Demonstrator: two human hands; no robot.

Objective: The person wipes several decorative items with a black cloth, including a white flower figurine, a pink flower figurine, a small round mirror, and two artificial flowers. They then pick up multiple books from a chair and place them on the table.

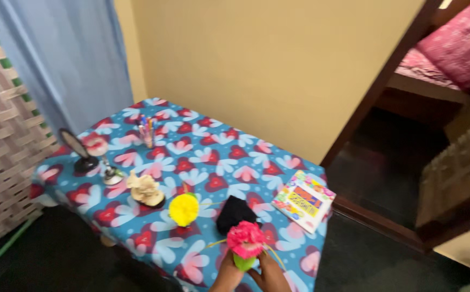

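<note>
Both my hands meet at the bottom edge of the view, over the near side of the table. My left hand [227,274] and my right hand [270,276] together hold a pink paper flower [245,239] with a green base [244,263]; thin yellow strands hang from it. Just beyond it a black object [234,212] lies on the flowered tablecloth [213,162]. To its left lies a yellow paper flower [184,209], with a cream-coloured flower ornament [145,189] further left.
A colourful book [304,200] lies at the table's right edge. A small round mirror [75,148], a small metal stand [111,173] and a cup of pens [148,131] stand at the left and back. Blue curtain, yellow wall, a doorway and a bed lie beyond.
</note>
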